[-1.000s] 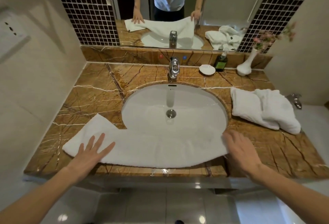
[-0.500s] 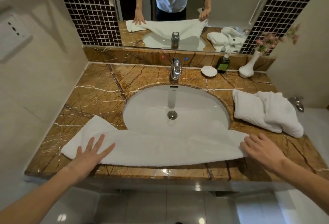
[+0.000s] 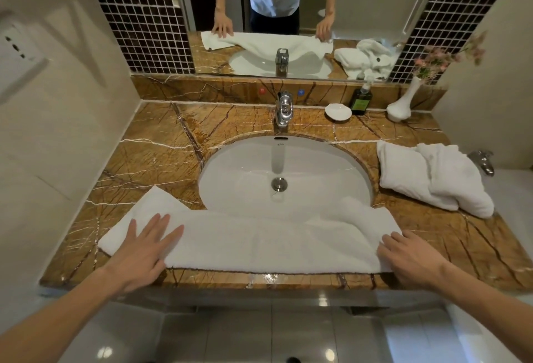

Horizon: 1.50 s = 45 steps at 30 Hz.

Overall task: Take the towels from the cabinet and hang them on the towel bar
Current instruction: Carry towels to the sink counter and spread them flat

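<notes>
A long white towel (image 3: 259,247) lies stretched along the front of the brown marble counter (image 3: 161,160), and its far edge sags over the front rim of the sink (image 3: 245,166). My left hand (image 3: 144,250) rests flat on the towel's left part with fingers spread. My right hand (image 3: 409,256) lies palm down on the towel's right end, fingers bent at its edge. The cloth is bunched in a fold just left of that hand. Two more folded white towels (image 3: 432,178) sit on the counter's right side. No cabinet or towel bar shows.
A chrome faucet (image 3: 284,109) stands behind the sink. A white soap dish (image 3: 338,111), a dark soap bottle (image 3: 360,101) and a white vase with pink flowers (image 3: 401,106) line the back right. The mirror (image 3: 259,2) above reflects my arms. Another tap (image 3: 484,160) sits at far right.
My right hand swept right along the towel, drawing it out past the sink, then came back onto its right end. The left hand stayed put on the left part.
</notes>
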Tool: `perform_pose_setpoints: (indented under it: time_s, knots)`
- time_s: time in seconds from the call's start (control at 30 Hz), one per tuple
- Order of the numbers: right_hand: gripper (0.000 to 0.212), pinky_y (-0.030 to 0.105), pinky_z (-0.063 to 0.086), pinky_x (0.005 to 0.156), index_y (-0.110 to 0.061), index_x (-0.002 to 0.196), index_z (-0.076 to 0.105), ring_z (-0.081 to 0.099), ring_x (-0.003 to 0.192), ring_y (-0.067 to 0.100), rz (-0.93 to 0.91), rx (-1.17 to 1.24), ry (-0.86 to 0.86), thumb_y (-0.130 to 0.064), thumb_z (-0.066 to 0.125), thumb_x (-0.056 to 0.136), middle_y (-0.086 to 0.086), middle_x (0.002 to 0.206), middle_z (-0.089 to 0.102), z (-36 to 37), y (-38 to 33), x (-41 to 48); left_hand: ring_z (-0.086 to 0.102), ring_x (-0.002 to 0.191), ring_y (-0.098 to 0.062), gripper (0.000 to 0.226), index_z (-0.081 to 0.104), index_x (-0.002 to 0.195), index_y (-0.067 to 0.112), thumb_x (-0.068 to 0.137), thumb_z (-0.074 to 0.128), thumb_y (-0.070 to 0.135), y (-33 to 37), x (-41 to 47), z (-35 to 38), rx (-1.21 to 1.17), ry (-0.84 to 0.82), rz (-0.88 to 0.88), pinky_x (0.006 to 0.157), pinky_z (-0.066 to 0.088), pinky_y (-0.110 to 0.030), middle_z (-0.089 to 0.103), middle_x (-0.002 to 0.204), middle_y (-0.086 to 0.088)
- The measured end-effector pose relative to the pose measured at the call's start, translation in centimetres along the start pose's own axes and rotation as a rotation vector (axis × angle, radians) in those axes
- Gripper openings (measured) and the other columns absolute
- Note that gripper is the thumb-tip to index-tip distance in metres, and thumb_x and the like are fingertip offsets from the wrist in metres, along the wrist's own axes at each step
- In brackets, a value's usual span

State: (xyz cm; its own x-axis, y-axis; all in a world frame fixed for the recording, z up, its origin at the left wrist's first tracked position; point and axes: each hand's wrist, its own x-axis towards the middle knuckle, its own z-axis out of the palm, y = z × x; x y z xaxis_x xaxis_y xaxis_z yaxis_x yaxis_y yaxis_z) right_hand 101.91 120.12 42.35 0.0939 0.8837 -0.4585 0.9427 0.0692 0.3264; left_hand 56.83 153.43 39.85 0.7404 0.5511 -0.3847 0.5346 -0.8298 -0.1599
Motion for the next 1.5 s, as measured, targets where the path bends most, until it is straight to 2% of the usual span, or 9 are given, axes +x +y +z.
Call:
perform_pose_setpoints:
  time_s: [0.17,0.5,0.63,0.73,0.83,1.0,1.27,1.37,1.5]
  knots:
    - [0.027,0.035,0.042,0.084,-0.021,0.112,0.055,0.053,0.092,0.020,0.030,0.003,0.040,-0.032,0.049,0.088,0.002,0.110,0.056,-0.5,0.1,0.8,-0.027,0.139,-0.021,0.071,-0.016,0.147,0.039,0.082,-0.002,0.064,0.7,1.7,-0.1,-0.061,0.013,-0.020,0.108,-0.014,-0.056,-0.026,0.154,-0.003]
    - [0.021,0.034,0.045,0.060,-0.020,0.083,0.055,0.054,0.066,0.019,0.105,-0.021,0.162,-0.039,0.047,0.079,0.002,0.080,0.059,-1.0,0.9,2.1,-0.027,0.142,-0.025,0.079,-0.024,0.142,0.044,0.075,-0.003,0.079,1.6,3.6,-0.1,-0.200,-0.044,-0.055,0.109,-0.011,-0.063,-0.036,0.149,0.004]
    - [0.049,0.047,0.055,0.076,-0.012,0.111,0.061,0.063,0.099,0.032,0.166,0.031,0.086,-0.046,0.034,0.088,0.017,0.116,0.063,-0.6,1.0,2.8,-0.028,0.141,-0.025,0.085,-0.025,0.141,0.044,0.070,-0.004,0.084,1.7,4.0,0.7,-0.221,-0.043,-0.061,0.109,-0.008,-0.065,-0.037,0.150,0.004]
    - [0.066,0.060,0.039,0.102,-0.024,0.148,0.032,0.031,0.140,0.036,0.153,0.086,0.033,-0.052,0.003,0.096,0.018,0.155,0.023,0.0,0.1,3.4,-0.031,0.139,-0.024,0.088,-0.027,0.140,0.045,0.065,-0.006,0.087,1.8,4.1,1.2,-0.237,-0.041,-0.079,0.109,-0.008,-0.066,-0.039,0.149,0.005]
    - [0.068,0.059,0.017,0.114,-0.029,0.149,-0.012,-0.006,0.145,0.030,0.165,0.205,-0.062,-0.061,-0.006,0.089,0.009,0.154,-0.018,1.6,-0.5,2.8,-0.030,0.140,-0.025,0.091,-0.030,0.138,0.047,0.062,-0.006,0.090,1.8,4.1,1.4,-0.246,-0.047,-0.107,0.109,-0.005,-0.067,-0.039,0.149,0.004]
    - [0.064,0.060,0.050,0.086,-0.023,0.148,0.023,0.048,0.126,0.043,0.301,0.191,-0.144,-0.059,0.019,0.096,0.017,0.147,0.039,2.4,-1.3,2.0,-0.021,0.144,-0.027,0.104,-0.030,0.139,0.042,0.057,0.006,0.096,1.5,4.2,1.3,-0.271,-0.051,-0.188,0.110,0.000,-0.066,-0.034,0.151,0.002]
    - [0.059,0.065,0.039,0.087,-0.020,0.108,0.056,0.061,0.075,0.035,0.300,0.112,0.025,-0.064,0.022,0.089,0.016,0.096,0.062,0.8,-1.3,2.4,0.004,0.147,-0.027,0.079,0.012,0.150,0.035,0.083,0.010,0.076,0.5,5.2,-0.2,-0.269,0.048,-0.254,0.112,0.005,-0.062,0.010,0.160,-0.004]
    - [0.058,0.061,0.038,0.089,-0.020,0.104,0.062,0.062,0.085,0.033,0.345,0.147,0.063,-0.062,0.025,0.091,0.013,0.097,0.064,-1.3,-0.5,4.0,0.016,0.145,-0.025,0.059,0.039,0.142,0.029,0.096,0.011,0.053,-1.6,6.9,-0.6,-0.406,0.142,-0.233,0.115,0.010,-0.056,0.028,0.155,-0.004]
    - [0.081,0.046,0.039,0.101,-0.021,0.134,0.048,0.051,0.120,0.031,0.245,0.333,0.063,-0.056,-0.011,0.090,0.013,0.134,0.052,-3.1,0.2,7.4,0.047,0.124,-0.023,0.040,0.050,0.135,0.025,0.100,0.033,0.034,-3.2,9.3,-1.5,-0.311,0.129,-0.093,0.101,0.039,-0.044,0.049,0.137,-0.002]
